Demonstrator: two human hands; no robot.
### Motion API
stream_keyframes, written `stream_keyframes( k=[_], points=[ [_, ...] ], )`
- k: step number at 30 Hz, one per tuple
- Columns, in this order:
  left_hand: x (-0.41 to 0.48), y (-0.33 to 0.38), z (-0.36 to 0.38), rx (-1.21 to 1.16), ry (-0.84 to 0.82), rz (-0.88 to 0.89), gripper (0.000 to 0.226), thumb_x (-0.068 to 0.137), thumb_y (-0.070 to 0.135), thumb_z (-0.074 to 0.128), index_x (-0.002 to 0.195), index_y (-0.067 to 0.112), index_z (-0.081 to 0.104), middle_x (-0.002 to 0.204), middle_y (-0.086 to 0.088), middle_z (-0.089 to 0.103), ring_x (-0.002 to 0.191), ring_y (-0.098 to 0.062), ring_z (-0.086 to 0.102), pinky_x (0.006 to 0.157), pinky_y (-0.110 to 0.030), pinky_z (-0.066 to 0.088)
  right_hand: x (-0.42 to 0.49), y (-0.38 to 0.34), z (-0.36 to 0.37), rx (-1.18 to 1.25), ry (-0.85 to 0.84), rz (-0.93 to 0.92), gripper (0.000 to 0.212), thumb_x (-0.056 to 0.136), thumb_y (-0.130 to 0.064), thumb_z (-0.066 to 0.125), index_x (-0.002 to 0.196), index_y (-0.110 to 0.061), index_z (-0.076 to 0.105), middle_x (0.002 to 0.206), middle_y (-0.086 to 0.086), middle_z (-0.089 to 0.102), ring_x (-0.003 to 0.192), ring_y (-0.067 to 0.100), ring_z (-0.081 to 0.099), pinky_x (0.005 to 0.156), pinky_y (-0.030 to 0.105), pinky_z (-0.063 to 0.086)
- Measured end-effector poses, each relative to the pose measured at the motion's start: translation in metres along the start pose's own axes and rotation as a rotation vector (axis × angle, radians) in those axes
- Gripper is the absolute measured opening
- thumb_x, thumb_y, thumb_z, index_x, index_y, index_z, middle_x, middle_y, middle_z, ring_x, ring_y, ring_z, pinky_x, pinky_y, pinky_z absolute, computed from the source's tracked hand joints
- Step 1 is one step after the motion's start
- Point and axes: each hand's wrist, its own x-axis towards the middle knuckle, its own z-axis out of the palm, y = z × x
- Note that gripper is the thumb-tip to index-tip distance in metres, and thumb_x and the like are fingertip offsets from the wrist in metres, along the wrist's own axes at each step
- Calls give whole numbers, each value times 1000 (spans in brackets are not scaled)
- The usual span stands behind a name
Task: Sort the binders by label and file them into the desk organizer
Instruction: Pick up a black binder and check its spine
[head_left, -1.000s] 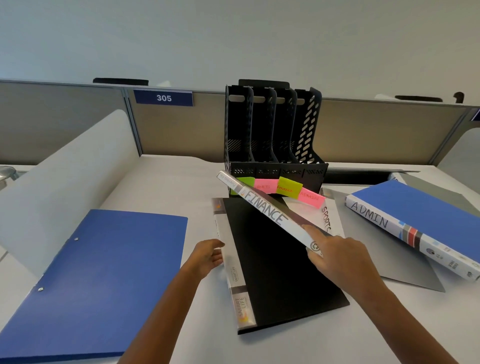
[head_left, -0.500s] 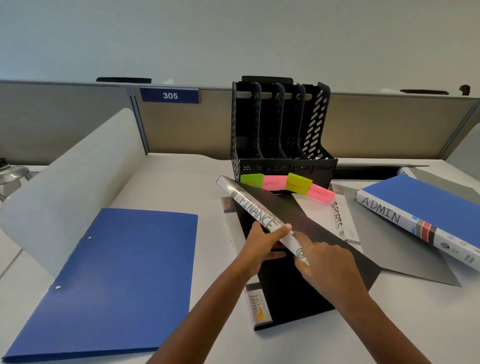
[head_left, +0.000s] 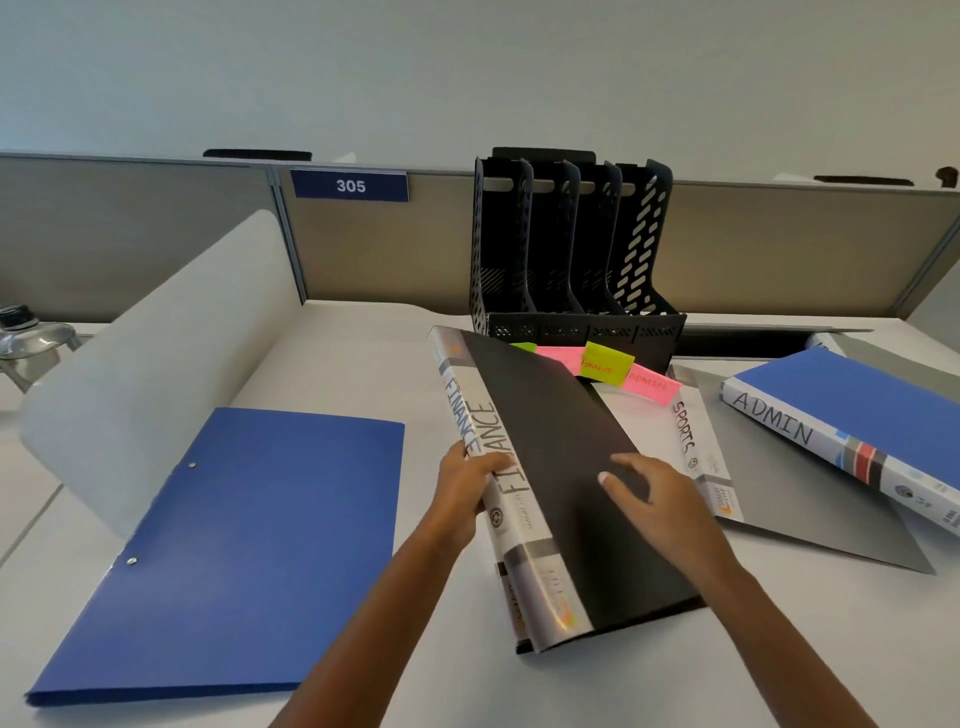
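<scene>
Pale wall (head_left: 467, 67), grey partition (head_left: 130, 234), white desk (head_left: 363, 338)

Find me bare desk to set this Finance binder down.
Bare desk lies behind the blue folder, left of the organizer. Another patch sits at the near right edge, in front of the grey folder. It is crowded in front of the organizer: sticky notes, Sports binder, Admin binder.

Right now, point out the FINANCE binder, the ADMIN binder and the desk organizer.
FINANCE binder (head_left: 550, 426): head view, on its black front cover.
ADMIN binder (head_left: 883, 405): head view, on its blue top cover.
desk organizer (head_left: 613, 332): head view, on its low front wall.
</scene>
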Motion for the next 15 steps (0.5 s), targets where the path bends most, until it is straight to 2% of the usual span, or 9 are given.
stream_keyframes(
  k=[3, 7, 11, 13, 15],
  points=[
    [1, 5, -19, -43, 21, -6, 32, 90, 6, 51, 121, 9, 46, 96, -5, 60, 79, -17, 61, 65, -29, 53, 15, 13, 1, 71, -9, 159, 51, 91, -34, 53, 135, -10, 43, 142, 11, 43, 130, 28, 41, 105, 40, 35],
    [2, 11, -46, -35, 62, -19, 19, 91, 9, 51, 109, 12, 47, 85, -4, 60, 75, -19, 60, 60, -29, 50, 30, 18, 10, 298, -64, 342, 55, 92, -37, 51, 137, -9, 38, 143, 13, 41, 129, 32, 41, 107, 44, 34],
    [0, 19, -76, 15, 89, -19, 6, 91, 12, 51, 97, 13, 49, 77, -4, 60, 66, -18, 59, 52, -25, 50, 37, 19, 27, 403, -106, 397, 59, 86, -40, 58, 134, -9, 43, 138, 12, 47, 121, 28, 47, 103, 42, 39],
    [-2, 21, -95, 72, 94, 0, 3, 92, 14, 49, 95, 14, 50, 75, -3, 60, 64, -17, 59, 45, -19, 50, 37, 16, 36, 490, -156, 430, 53, 84, -33, 64, 127, -6, 51, 126, 9, 56, 117, 29, 52, 93, 36, 42],
    [-4, 23, -112, 138, 98, 14, 4, 94, 16, 48, 96, 16, 50, 77, -3, 60, 64, -16, 59, 42, -17, 50, 36, 6, 47, 552, -237, 425, 39, 83, -26, 66, 115, -5, 60, 111, 8, 65, 102, 25, 59, 81, 32, 42]
  ],
)
